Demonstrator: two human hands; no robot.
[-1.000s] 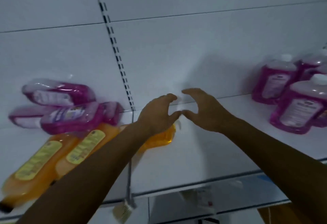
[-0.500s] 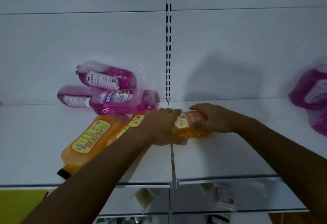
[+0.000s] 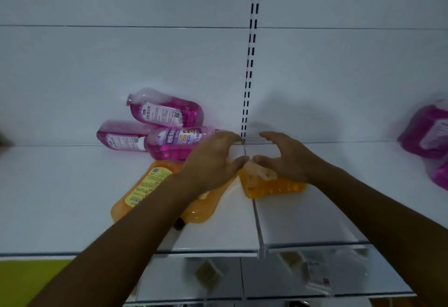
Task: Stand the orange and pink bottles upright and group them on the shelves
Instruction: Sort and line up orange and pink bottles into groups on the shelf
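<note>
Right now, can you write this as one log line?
left hand: open, over orange bottles | right hand: open, over small orange bottle | pink bottles: lying down

The left hand [image 3: 213, 161] and its forearm cover most of one orange bottle [image 3: 198, 209] lying on the shelf [image 3: 60, 197], and part of the label of the orange bottle beside it [image 3: 143, 188]. The right hand [image 3: 288, 158] hides the upper part of a third orange bottle [image 3: 271, 185] just right of the left hand. Well right of that hand, blurred pink bottles [image 3: 426, 132] are cut off by the edge. Whether either hand touches a bottle is unclear.
</note>
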